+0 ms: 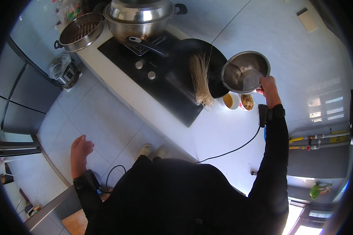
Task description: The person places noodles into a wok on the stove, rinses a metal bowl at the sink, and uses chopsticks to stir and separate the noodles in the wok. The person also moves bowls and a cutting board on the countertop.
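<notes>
My right hand (268, 88) grips the rim of a stainless steel bowl (245, 72), which is tipped beside the black frying pan (179, 69) on the stove. A bundle of thin dry noodles (200, 79) lies across the pan, its lower end over the pan's near edge. Just below the steel bowl stand a white bowl of yellow liquid (230, 101) and a small bowl of brownish food (247, 102). My left hand (81, 152) hangs over the floor at the left, its fingers partly curled, holding nothing.
A large lidded steel pot (138, 25) stands on the back of the black cooktop (161, 85). Left of it is a round steamer tray (82, 32). A cable (229, 154) runs from my right wrist over the white counter (176, 132). Yellow-handled pipes (309, 144) are at the right.
</notes>
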Demonstrator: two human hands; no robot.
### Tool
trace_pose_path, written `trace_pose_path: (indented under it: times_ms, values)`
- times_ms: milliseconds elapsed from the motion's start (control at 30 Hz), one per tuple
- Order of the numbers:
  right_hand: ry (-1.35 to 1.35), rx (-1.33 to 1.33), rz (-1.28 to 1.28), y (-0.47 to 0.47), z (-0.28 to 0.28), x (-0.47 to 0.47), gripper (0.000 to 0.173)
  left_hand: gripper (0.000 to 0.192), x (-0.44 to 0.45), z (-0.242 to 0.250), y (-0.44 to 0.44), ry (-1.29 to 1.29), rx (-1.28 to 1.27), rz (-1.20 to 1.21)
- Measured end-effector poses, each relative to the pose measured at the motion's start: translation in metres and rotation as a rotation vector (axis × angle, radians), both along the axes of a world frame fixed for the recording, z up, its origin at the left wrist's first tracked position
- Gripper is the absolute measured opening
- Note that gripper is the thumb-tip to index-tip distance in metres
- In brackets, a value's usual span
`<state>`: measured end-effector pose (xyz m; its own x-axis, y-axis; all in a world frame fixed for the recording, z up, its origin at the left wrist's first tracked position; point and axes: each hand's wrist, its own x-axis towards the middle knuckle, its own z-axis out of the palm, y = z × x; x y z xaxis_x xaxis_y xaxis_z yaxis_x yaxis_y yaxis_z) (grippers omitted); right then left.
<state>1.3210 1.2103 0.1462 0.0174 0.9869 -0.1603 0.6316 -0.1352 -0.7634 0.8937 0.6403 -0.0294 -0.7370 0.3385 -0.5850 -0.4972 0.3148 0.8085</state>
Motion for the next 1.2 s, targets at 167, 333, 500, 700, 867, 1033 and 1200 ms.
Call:
trace_pose_path:
  times_ms: [167,333,500,700,867,1033,1200]
  values:
    - [-0.186,0.131,0.071,-0.002,0.003,-0.023,0.024,0.043,0.003,0.003,-0.004,-0.008,-0.009,-0.011]
    - [-0.591,0.276,0.148,-0.007,-0.001,-0.048,0.033,0.042,0.008,0.002,-0.009,0.002,-0.013,0.006]
    - [-0.851,0.476,0.183,-0.030,-0.018,-0.071,0.057,0.043,0.010,-0.002,-0.012,-0.016,-0.004,0.005]
    - [-0.946,0.684,0.307,-0.068,-0.027,-0.082,0.061,0.045,0.006,-0.004,-0.010,-0.024,-0.020,-0.003]
    - [-0.805,0.709,0.204,-0.056,-0.037,-0.065,0.055,0.043,0.005,-0.001,-0.002,0.003,-0.013,-0.022]
    - [0.070,0.129,-0.098,-0.041,-0.043,-0.003,0.033,0.032,0.000,0.003,0.015,0.045,-0.017,-0.025]
    - [0.505,0.150,0.049,-0.087,-0.095,0.083,0.016,0.026,-0.011,0.005,0.034,0.013,0.021,-0.119]
